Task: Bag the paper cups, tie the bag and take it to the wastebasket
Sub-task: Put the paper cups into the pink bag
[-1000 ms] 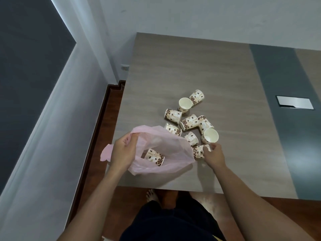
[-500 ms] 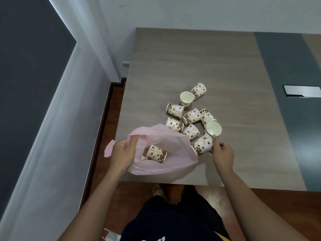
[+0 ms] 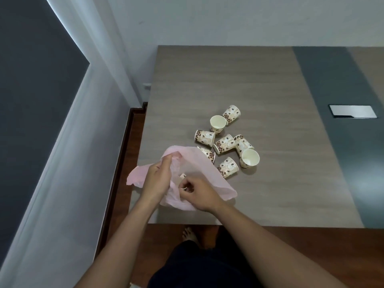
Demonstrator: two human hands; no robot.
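So, the paper cups [image 3: 224, 143] are mostly loose. I count eight in a bunch just beyond the pink bag [image 3: 207, 175], off its far right side, and the closest one is half tucked under the bag's film. Most lie tipped over and two sit mouth-up, so there are plenty of rims to pinch.

The left hand [image 3: 158, 177] has its fingers and thumb bunched on the bag's left edge and lifts the plastic. I reckon that's just to keep the mouth gaping so the other hand has a hole to aim at. The right hand [image 3: 200, 193] is over that mouth, fingers curled together on what looks like the held cup [image 3: 182, 176]. Only a sliver of the bean pattern and a bit of white rim show, so I can't tell exactly how it's gripped. My guess is that cup is going in.

Under the bag is the near left corner of the table [image 3: 228, 80], probably so the person can stand right over the opening and rake cups toward it. Well to the right of the bag, a metal plate [image 3: 352, 114] sits flush in a dark strip of the tabletop. Left of the bag a grey wall [image 3: 62, 183] runs alongside, and nearer than the bag a bare foot [image 3: 190, 235] is on the wooden floor.

No wastebasket in sight and no knot yet, so I'd call it early days.
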